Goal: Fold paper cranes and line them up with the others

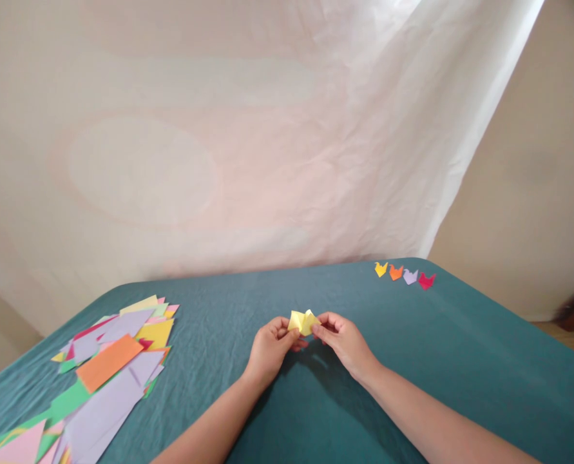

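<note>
Between my two hands is a small piece of folded yellow paper point(302, 321), held just above the table, with pointed flaps at its top. My left hand point(272, 348) pinches its left end between thumb and fingers. At the right end, my right hand point(343, 341) grips it the same way, thumb toward me. Parts of the lower folds are hidden behind my fingertips.
A green cloth covers the table point(209, 361). On the left lies a loose heap of coloured paper sheets point(110, 364). Several small folded paper shapes point(411, 276) sit in a row at the far right. A pale curtain point(267, 161) hangs behind.
</note>
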